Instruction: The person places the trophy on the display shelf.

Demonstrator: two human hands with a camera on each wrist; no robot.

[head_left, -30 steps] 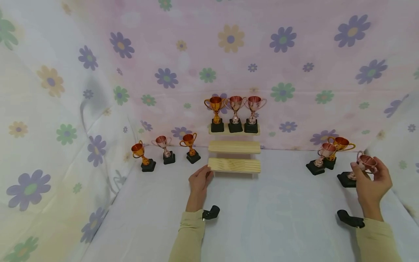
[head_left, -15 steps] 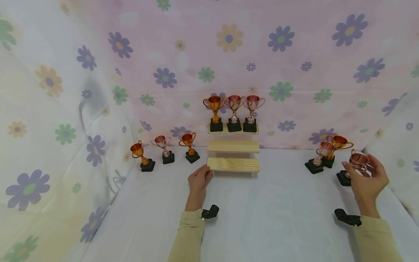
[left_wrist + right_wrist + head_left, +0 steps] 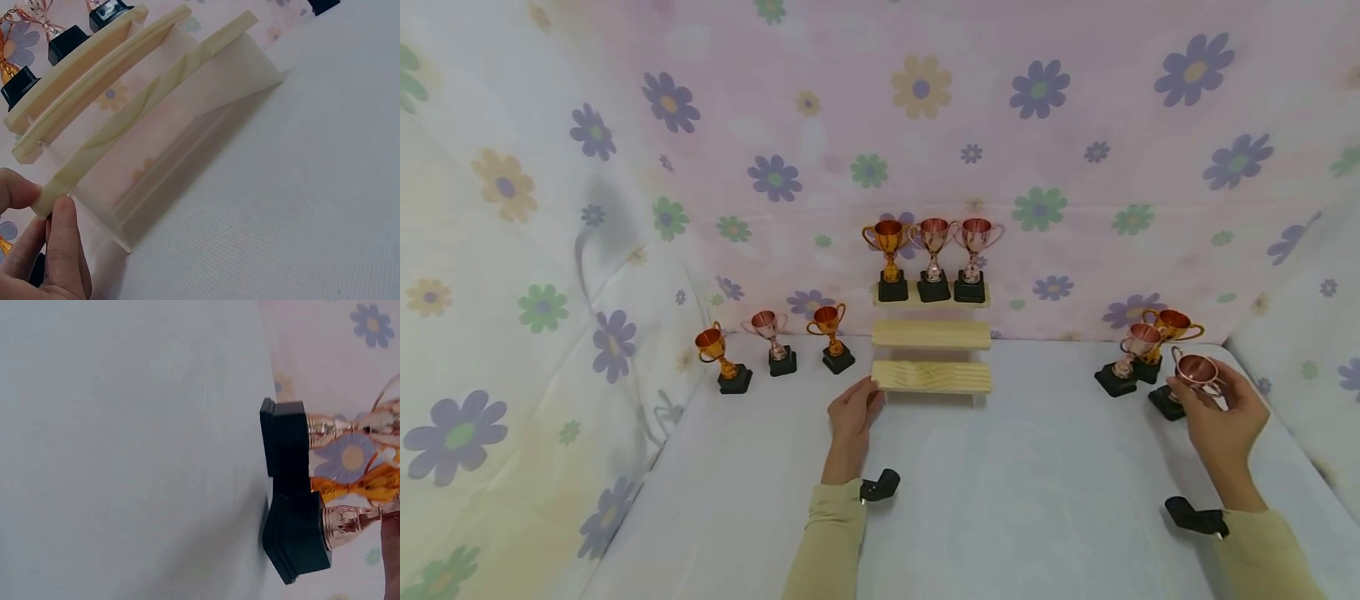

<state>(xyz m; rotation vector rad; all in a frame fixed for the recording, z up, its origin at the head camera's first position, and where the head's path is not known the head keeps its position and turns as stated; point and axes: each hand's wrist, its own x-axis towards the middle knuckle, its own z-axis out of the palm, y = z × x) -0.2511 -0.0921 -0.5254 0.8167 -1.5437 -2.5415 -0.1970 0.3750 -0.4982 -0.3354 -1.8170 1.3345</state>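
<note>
A three-step wooden display stand [image 3: 932,377] with clear supports stands mid-table. My left hand [image 3: 852,408] pinches the left end of its lowest step, thumb above and fingers below the plank [image 3: 125,125]. At the right, my right hand [image 3: 1228,421] grips a rose-gold trophy cup [image 3: 1197,372] by its cup, and its black base [image 3: 297,540] is a little tilted. Just left of it stand another rose-gold trophy [image 3: 1117,382] and a gold trophy [image 3: 1172,321], partly hidden behind. In the right wrist view only a fingertip [image 3: 391,556] shows.
On the top step stand a gold trophy [image 3: 892,285] and two rose-gold trophies [image 3: 934,285]. Left of the stand are a gold trophy [image 3: 734,379], a rose-gold trophy [image 3: 782,360] and another gold one [image 3: 838,358]. A flowered cloth [image 3: 820,100] hangs behind the white table.
My right hand has moved left with the rose-gold trophy, closer to the pair beside it. My left hand keeps its pinch on the stand. The head view has shifted slightly.
</note>
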